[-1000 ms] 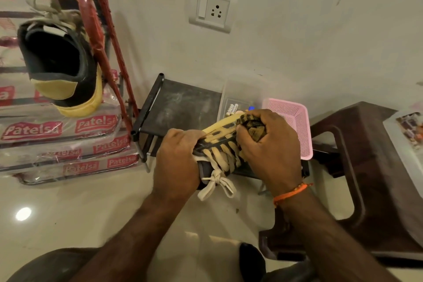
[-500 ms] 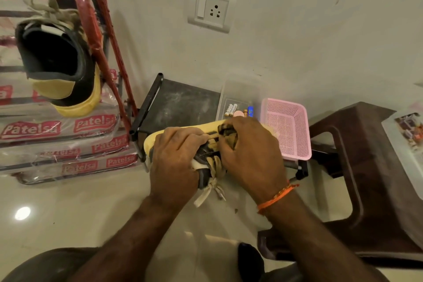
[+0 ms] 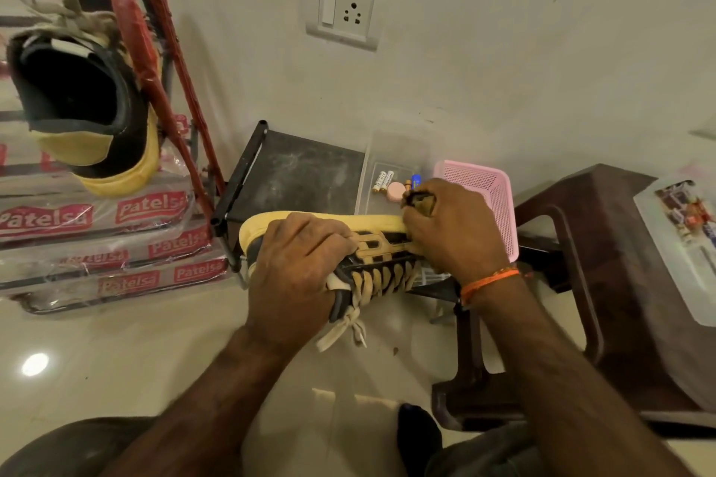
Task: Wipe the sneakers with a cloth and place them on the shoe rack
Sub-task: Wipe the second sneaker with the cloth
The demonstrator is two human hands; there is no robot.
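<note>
The sneaker (image 3: 372, 248) being cleaned is black with a pale yellow sole, yellow strap panels on its side and cream laces tied in a bow that dangles below the left hand. It is held on its side in the air, above the glossy floor (image 3: 116, 352) and just in front of a low black stand (image 3: 306, 174), its sole turned toward the wall and its heel pointing left. The left hand (image 3: 298, 275) is closed over the heel end and collar, fingers wrapped across the top and knuckles up, the forearm reaching in from the bottom of the view. The right hand (image 3: 453, 232), with an orange thread band (image 3: 490, 279) at the wrist, is curled shut around a dark cloth (image 3: 420, 201) and pressed against the toe end of the shoe; only a small bunch of the cloth shows between the fingers. The toe itself is covered by that hand, and the left hand hides most of the heel. A second matching sneaker (image 3: 81, 97) sits tilted on the red shoe rack (image 3: 155, 35) at the upper left, its opening facing the camera and its toe cut off by the frame edge. Behind the hands a clear box (image 3: 391, 151) holds batteries and small items too small to identify, beside a pink basket (image 3: 488, 197) and a brown stool (image 3: 604, 267).
</note>
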